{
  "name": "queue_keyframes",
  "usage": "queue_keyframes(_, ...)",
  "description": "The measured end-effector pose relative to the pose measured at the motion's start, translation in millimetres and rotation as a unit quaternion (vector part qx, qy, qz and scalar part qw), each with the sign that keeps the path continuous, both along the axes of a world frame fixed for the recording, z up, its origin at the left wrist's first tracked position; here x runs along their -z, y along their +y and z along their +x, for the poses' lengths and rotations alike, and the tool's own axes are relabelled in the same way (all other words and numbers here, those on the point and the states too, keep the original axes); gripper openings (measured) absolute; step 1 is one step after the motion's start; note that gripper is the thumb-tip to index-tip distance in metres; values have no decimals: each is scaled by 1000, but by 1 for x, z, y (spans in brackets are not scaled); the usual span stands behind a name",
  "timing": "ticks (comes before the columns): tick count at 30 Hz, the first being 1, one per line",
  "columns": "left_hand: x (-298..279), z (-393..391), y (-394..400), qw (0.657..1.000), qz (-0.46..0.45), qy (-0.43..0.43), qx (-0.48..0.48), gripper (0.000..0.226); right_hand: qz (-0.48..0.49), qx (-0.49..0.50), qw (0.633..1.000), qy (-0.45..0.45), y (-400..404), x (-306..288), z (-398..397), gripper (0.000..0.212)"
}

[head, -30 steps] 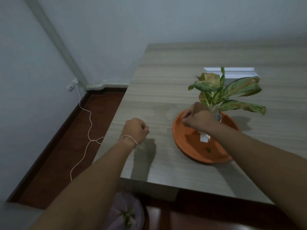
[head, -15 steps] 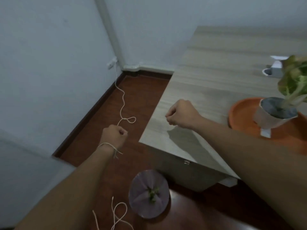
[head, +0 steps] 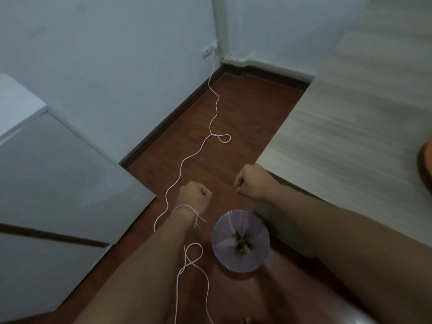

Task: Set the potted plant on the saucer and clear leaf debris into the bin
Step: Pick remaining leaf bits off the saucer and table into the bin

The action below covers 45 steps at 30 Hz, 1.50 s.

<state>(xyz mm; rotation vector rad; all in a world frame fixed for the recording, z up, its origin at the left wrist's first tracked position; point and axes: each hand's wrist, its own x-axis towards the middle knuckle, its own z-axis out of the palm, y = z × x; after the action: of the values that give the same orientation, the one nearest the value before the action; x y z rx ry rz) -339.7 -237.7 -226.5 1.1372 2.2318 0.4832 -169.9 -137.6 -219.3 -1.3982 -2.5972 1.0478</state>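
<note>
My left hand (head: 194, 195) and my right hand (head: 251, 183) are both closed fists, held side by side over the dark wooden floor just beyond the bin (head: 224, 232). Nothing shows between the fingers of either fist. The bin is round with a pale purple liner and stands on the floor by the table's corner; green leaf debris (head: 242, 245) lies at its bottom. Only a sliver of the orange saucer (head: 426, 160) shows at the right edge, on the table (head: 350, 136). The potted plant is out of view.
A white cable (head: 210, 127) snakes over the floor from a wall socket (head: 208, 51), passing under my left arm and looping near the bin. A white cabinet (head: 58, 183) stands at the left. The table's corner is right beside my right wrist.
My view has swung left and down from the table to the floor. Both fists have left the tabletop and come over the floor near the bin; the plant has dropped out of view.
</note>
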Motion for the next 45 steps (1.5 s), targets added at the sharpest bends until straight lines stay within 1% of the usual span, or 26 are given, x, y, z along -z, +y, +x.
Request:
queue_keyframes(3, 14, -5, -10, 1000, -16, -12, 0, 21, -18, -11, 1000, -18, -13, 17, -3, 7)
queue_keyframes(4, 18, -5, -14, 1000, -21, -14, 0, 21, -22, -15, 999, -23, -17, 23, -4, 6)
queue_keyframes(7, 30, -1, -26, 999, -37, -23, 1, 12, -33, -22, 998, -43, -30, 35, -3, 6)
queue_keyframes(12, 56, 14, -42, 997, -64, -33, -9, 13, -37, -23, 998, -54, -41, 53, 1, 9)
queue_keyframes(16, 71, 24, -41, 997, -60, -46, -22, 13, -33, -18, 998, -51, -41, 65, 3, 15)
queue_keyframes(19, 76, 30, -36, 997, -52, -48, -9, 12, -31, -11, 998, -44, -43, 71, 6, 18)
queue_keyframes(23, 81, 35, -32, 998, -42, -37, 10, 17, -27, 10, 999, -34, -46, 79, 7, 22)
queue_keyframes(29, 92, 34, -36, 998, -42, -24, 37, 19, -37, 47, 998, 7, -49, 87, 4, 26)
queue_keyframes(36, 96, 32, -42, 999, -28, -17, 32, 24, -41, 58, 997, 26, -48, 93, 13, 29)
queue_keyframes(39, 93, 31, -41, 999, -18, -1, 30, 22, -45, 60, 997, 36, -47, 90, 19, 30)
queue_keyframes(42, 80, 28, -34, 999, 0, 22, 33, 21, -36, 65, 996, 59, -42, 78, 18, 28)
queue_keyframes(45, 56, 21, -19, 997, 6, 64, 53, 21, -10, 55, 994, 93, -35, 55, 11, 25)
